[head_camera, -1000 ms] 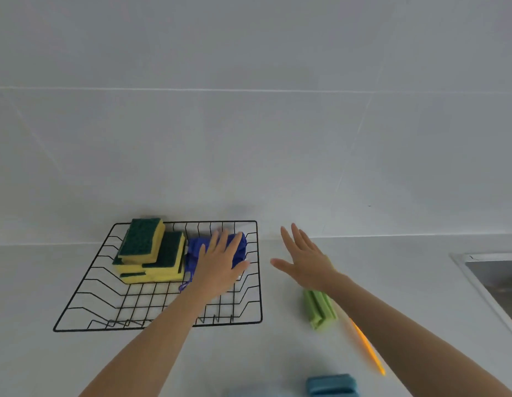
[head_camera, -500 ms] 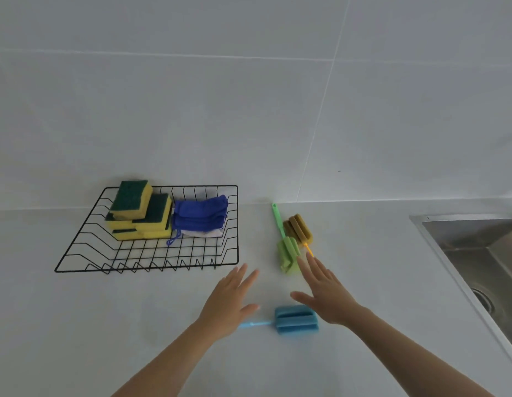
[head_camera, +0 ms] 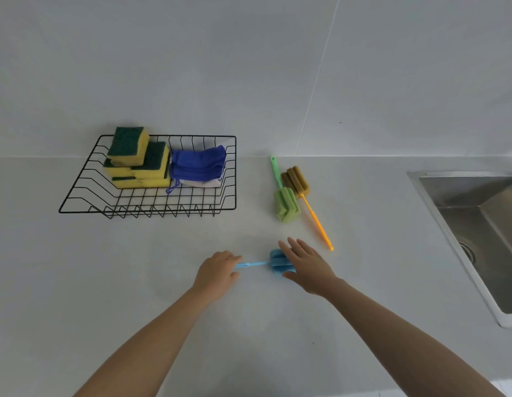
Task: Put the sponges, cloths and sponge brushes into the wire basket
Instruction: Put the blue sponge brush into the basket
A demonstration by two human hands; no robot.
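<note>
Blue sponge brush (head_camera: 279, 264) on the surface (head_camera: 134, 282) well in front of the wire basket (head_camera: 233, 173), left hand (head_camera: 217, 272) curled over its thin stiff handle, right hand (head_camera: 305, 263) spread flat on its light, squashy head; likely best lifted by handle.

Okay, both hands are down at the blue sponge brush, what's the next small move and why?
Probably close the left hand on the handle of the blue sponge brush and lift it toward the wire basket. The right hand lies open across its foam head, and the brush lies flat on the counter, while sponges and blue cloths are already in the basket.
</note>
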